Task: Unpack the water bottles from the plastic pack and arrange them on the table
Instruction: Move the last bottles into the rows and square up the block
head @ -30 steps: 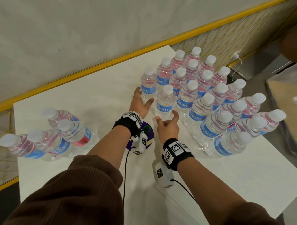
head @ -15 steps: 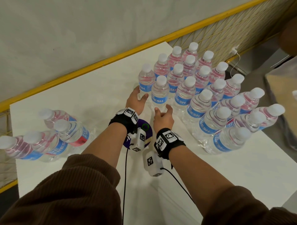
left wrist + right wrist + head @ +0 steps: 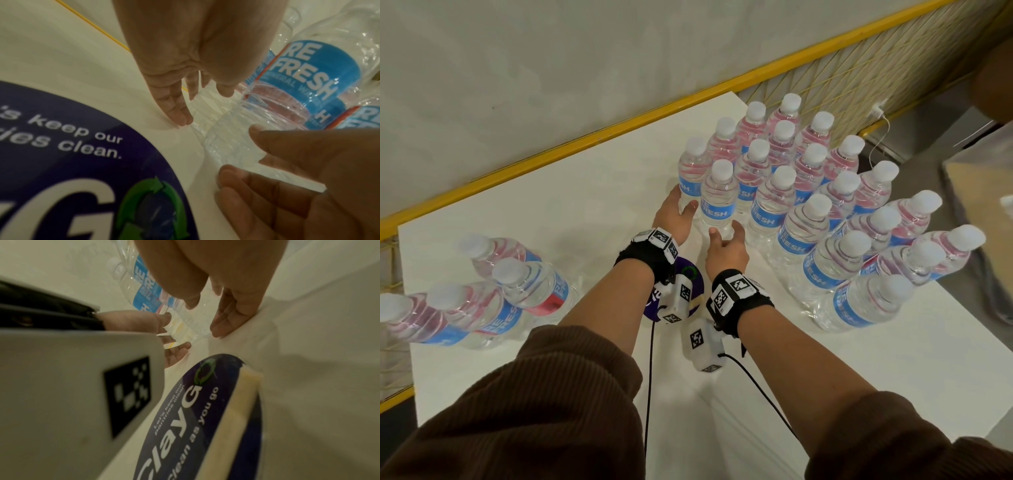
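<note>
Several water bottles with blue labels [image 3: 825, 205] stand packed together on the right half of the white table [image 3: 859, 377]. At the near left corner of that group stands one bottle [image 3: 717, 198] [image 3: 236, 134] [image 3: 185, 318], and my hands flank its base. My left hand [image 3: 674, 214] [image 3: 185, 65] lies left of it with straight fingers on the table. My right hand [image 3: 726, 246] [image 3: 232, 305] is just in front, thumb tip against the bottle. More bottles sit in the clear plastic pack [image 3: 465, 301] at the far left.
A round purple sticker [image 3: 693, 284] [image 3: 61, 162] lies on the table under my wrists. A yellow rail [image 3: 551, 150] and a grey wall run along the far edge. A cardboard box [image 3: 979, 192] stands beyond the right edge, beside a white cable [image 3: 880, 116].
Both hands have moved away from me with the front bottle between them, bringing it up against the standing group. The other bottles and the pack stay where they were.
</note>
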`<state>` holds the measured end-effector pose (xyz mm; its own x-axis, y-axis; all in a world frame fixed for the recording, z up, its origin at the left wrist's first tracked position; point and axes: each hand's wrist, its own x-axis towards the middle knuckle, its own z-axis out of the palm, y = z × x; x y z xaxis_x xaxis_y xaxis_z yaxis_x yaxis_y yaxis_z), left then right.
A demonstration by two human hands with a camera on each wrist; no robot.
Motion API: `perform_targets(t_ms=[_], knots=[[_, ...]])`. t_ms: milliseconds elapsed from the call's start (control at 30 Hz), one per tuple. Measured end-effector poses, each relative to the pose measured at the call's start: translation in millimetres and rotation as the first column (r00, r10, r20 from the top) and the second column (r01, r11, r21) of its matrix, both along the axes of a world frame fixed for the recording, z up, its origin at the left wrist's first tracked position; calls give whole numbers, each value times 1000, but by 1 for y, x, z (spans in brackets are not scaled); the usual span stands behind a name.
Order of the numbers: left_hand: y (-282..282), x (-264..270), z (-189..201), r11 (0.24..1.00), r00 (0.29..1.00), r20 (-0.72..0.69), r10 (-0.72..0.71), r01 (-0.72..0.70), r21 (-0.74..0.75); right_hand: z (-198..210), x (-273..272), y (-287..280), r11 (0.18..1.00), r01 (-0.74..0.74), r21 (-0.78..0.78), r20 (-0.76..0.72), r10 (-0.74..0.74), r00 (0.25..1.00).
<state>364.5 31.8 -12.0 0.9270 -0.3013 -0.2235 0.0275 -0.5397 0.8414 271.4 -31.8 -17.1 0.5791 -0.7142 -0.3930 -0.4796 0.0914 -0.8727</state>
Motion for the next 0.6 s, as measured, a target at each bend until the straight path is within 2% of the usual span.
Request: perform_targets(t_ms=[267,400,500,600], knots=[[1,3,3,999,1000,11,-3,3,46,3,3,-1,999,-4,36,-21,5,1000],[6,-4,11,992,999,25,42,-45,119,8,-3,-1,998,-48,43,-47,50,998],[19,-16,29,988,995,103,10,-26,152,10,-13,7,990,-117,80,-104,125,987],[44,-33,62,994,983,181,32,-50,93,17,-22,33,958,-279,64,-106,284,953]])
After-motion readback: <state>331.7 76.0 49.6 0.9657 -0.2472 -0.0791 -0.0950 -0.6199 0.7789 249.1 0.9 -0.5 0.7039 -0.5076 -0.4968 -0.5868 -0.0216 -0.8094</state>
